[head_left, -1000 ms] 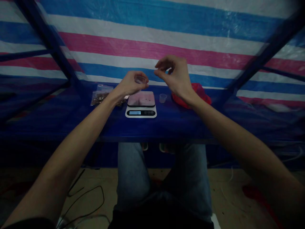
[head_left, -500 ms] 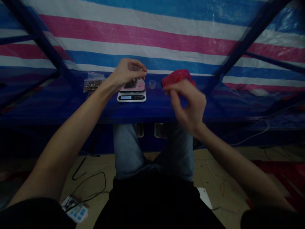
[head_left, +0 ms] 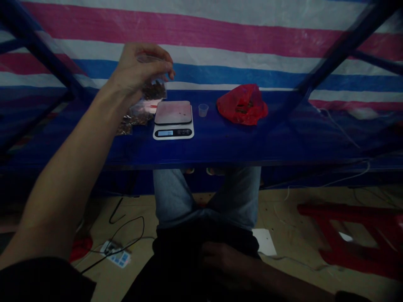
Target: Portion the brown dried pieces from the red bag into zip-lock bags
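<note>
Right hand (head_left: 220, 256) drawn back to the body, left hand (head_left: 135, 69) moved off the scale (head_left: 173, 112) with its clear bag (head_left: 155, 90)

Half a second ago, the right hand was raised before the red bag (head_left: 242, 105); now it is low, against the dark clothing (head_left: 179, 243). It is in shadow, so I cannot tell if its fingers are closed or spread. The left hand, which was above the scale, is now farther to the left. Its thumb and fingers pinch the clear bag near the top, and brown pieces hang inside, below the fingers.

To the right of the left hand, and lower, the scale stands on the blue table (head_left: 204, 147), with a few dark specks on its plate. Farther right from this hand come the small cup (head_left: 203, 110), then the red bag, which lies well beyond the right hand. Other filled bags (head_left: 126, 126) lie below the left hand, partly hidden by the forearm.
</note>
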`<state>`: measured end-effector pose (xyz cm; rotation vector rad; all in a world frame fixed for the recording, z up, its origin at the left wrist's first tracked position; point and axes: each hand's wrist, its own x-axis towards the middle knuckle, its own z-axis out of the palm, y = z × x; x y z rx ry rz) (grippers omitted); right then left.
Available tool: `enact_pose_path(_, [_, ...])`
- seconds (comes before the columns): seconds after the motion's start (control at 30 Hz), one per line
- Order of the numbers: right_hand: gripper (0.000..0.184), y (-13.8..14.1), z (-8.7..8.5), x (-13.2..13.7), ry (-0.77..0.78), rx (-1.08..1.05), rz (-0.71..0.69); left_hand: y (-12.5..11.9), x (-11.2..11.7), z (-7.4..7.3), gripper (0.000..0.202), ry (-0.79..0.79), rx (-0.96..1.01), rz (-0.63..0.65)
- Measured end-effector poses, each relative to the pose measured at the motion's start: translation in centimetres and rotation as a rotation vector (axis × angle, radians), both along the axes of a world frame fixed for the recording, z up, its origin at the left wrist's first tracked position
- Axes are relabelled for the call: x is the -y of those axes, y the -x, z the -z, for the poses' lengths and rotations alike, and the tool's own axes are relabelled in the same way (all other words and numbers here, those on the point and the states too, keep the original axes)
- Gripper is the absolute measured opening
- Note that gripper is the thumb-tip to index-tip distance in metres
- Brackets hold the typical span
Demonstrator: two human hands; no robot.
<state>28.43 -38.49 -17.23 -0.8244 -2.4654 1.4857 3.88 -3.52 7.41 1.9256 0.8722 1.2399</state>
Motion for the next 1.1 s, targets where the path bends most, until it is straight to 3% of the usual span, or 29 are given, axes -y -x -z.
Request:
enact_pose_path(0.17, [0.028, -1.4, -2.5, -1.8, 0.57, -0.205, -0.005, -0.3, -1.6, -0.2, 0.023, -0.077, -0.041, 0.019])
enact_pose_path(0.27, [0.033, -1.9, -2.7, -2.8, 0.969, -0.24, -0.005, 0.0, -2.2, -0.1, 0.024, -0.077, -0.039, 0.008])
enact_pose_path(0.33, [0.034, -1.7, -2.4, -3.6, 1.085, -0.24, 0.012, 0.3, -2.7, -0.1, 0.026, -0.091, -0.035, -0.004])
enact_pose_path(0.4, [0.032, -1.1, -1.9, -4.7, 0.948, -0.186, 0.05, 0.8, -3.1, -0.2, 0.027, -0.106, -0.008, -0.008])
enact_pose_path(0.5, [0.029, 0.1, -0.6, -6.6, 0.409, -0.006, 0.205, 1.4, -3.7, -0.4, 0.026, -0.104, 0.038, -0.02])
enact_pose_path(0.57, [0.035, 0.7, 0.7, -7.5, 0.171, 0.057, 0.229, 1.8, -4.0, -0.5, 0.025, -0.102, 0.069, -0.013])
enact_pose_path(0.67, [0.044, 0.6, 2.2, -7.6, 0.17, 0.103, 0.084, 2.1, -4.3, -0.7, 0.021, -0.118, 0.121, 0.0])
enact_pose_path(0.73, [0.044, 0.2, 2.1, -7.1, 0.198, 0.144, 0.053, 2.3, -4.2, -0.9, 0.015, -0.132, 0.096, -0.04])
enact_pose_path(0.83, [0.048, -0.6, -0.3, -6.1, 0.175, 0.147, 0.052, 2.6, -4.0, -1.1, 0.01, -0.124, 0.073, -0.077])
enact_pose_path(0.97, [0.036, -1.8, -4.5, -5.3, 0.12, 0.187, -0.019, 3.7, -4.0, -1.4, 0.009, -0.089, 0.146, -0.037])
enact_pose_path(1.03, [0.026, -2.2, -5.2, -5.8, 0.101, 0.281, -0.029, 4.3, -4.0, -1.6, 0.008, -0.102, 0.129, -0.019])
enact_pose_path(1.1, [0.021, -2.3, -4.6, -7.2, 0.023, 0.393, 0.038, 4.8, -3.9, -1.9, 0.014, -0.116, 0.09, 0.006])
